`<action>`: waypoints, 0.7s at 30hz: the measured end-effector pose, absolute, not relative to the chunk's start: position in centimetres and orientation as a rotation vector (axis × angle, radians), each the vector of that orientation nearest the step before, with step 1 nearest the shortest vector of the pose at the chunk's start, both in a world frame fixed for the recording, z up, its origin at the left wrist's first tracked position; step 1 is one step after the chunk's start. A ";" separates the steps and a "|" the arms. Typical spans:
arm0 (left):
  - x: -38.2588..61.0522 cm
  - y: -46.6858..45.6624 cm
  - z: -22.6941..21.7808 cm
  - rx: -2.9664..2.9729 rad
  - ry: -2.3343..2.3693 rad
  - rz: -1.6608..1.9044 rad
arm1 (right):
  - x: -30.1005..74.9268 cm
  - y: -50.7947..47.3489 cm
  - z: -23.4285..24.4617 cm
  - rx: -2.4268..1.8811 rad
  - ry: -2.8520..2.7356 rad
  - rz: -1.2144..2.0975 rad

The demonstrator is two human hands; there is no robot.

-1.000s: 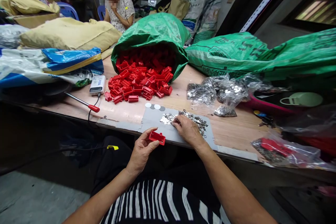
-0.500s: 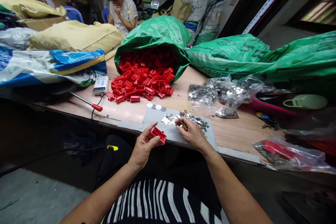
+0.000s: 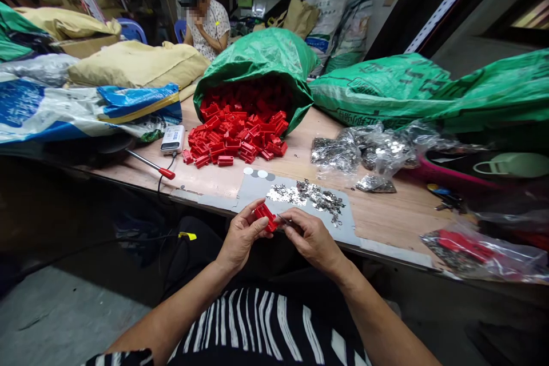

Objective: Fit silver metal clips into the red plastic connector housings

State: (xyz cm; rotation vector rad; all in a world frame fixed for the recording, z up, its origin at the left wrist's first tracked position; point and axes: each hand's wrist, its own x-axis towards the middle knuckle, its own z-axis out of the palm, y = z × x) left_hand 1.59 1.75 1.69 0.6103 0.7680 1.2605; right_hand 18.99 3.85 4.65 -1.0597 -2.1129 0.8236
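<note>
My left hand (image 3: 238,242) pinches a red plastic housing (image 3: 265,217) between thumb and fingers, just over the table's front edge. Close beside it, my right hand (image 3: 316,245) is closed on a thin tool (image 3: 283,219) with a dark tip pointing at the housing's right end. Most of the tool is hidden by the fingers, and I cannot tell whether a small metal part is at its tip. Beyond the hands, small shiny metal pieces (image 3: 286,194) lie heaped on a grey mat (image 3: 253,190). More red housings (image 3: 234,138) spill from a green woven sack (image 3: 261,51).
Clear bags of metal parts (image 3: 334,151) lie at right, near a pink basin (image 3: 441,174). A bag with red pieces (image 3: 467,246) sits at the right edge. At left are a white power bank (image 3: 172,140) and a red-tipped rod (image 3: 166,173). Another person (image 3: 210,23) sits across.
My right hand has come from the metal pieces toward me, bringing the tool to the red housing. My left hand has tilted the housing. The view has shifted slightly.
</note>
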 end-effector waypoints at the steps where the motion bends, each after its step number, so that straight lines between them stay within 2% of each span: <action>1: 1.6 1.7 1.7 0.613 0.766 1.261 | 19.0 3.8 4.7 -1.037 -2.125 0.807; 8: 1.6 1.7 1.9 0.639 0.766 1.242 | 19.4 3.3 4.6 -0.914 -2.233 0.742; 21: 1.6 1.7 2.1 0.676 0.689 1.196 | 19.9 3.0 4.6 -1.082 -1.989 1.048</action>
